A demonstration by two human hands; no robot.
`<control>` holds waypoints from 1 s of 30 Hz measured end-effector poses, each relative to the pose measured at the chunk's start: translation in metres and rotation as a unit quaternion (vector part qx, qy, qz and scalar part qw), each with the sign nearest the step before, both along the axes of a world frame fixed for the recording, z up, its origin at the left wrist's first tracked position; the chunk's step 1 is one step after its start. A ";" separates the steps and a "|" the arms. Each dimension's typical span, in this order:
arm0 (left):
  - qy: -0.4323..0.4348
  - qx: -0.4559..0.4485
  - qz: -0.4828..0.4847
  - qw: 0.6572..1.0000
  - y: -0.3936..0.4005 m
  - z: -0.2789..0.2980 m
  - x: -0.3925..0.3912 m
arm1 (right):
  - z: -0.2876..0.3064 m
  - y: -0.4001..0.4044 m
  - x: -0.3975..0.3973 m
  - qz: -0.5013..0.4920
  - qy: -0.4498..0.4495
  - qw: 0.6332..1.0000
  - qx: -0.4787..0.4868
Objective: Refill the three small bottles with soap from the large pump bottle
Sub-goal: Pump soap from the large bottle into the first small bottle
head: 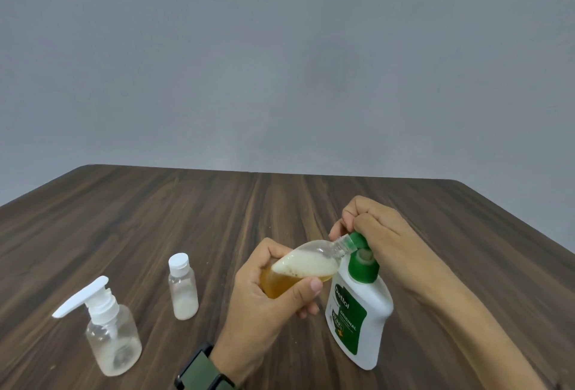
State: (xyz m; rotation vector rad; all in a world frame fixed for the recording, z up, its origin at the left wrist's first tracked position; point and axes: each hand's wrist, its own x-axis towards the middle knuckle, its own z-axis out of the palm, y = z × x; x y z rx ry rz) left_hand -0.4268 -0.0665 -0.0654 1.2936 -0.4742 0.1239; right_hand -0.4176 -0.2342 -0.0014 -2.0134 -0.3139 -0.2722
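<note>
One small bottle (298,268) is filling: my left hand (267,305) grips it tilted at the spout while my right hand (376,234), fingers clenched, presses the large pump bottle (361,312). Next I'd cap it.

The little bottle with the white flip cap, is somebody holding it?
No, the little flip-cap bottle stands alone on the table, while the left hand grips a different small bottle with amber soap.
</note>
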 end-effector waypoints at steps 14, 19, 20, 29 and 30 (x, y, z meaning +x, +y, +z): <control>0.004 -0.001 -0.002 1.000 -0.002 0.000 -0.003 | 0.001 0.000 -0.003 -0.010 0.010 1.000 0.005; 0.008 0.017 -0.001 1.000 -0.002 -0.003 -0.002 | -0.014 0.002 -0.006 -0.016 0.017 0.999 0.047; 0.011 0.018 -0.004 1.000 -0.002 -0.003 -0.002 | -0.016 0.002 -0.006 -0.016 0.019 0.998 0.050; -0.008 -0.013 -0.014 1.000 -0.002 -0.001 -0.001 | 0.000 0.002 -0.004 -0.016 -0.009 1.000 0.009; -0.007 -0.013 -0.015 1.000 -0.002 -0.001 -0.001 | -0.002 0.002 -0.005 -0.018 -0.007 1.000 0.019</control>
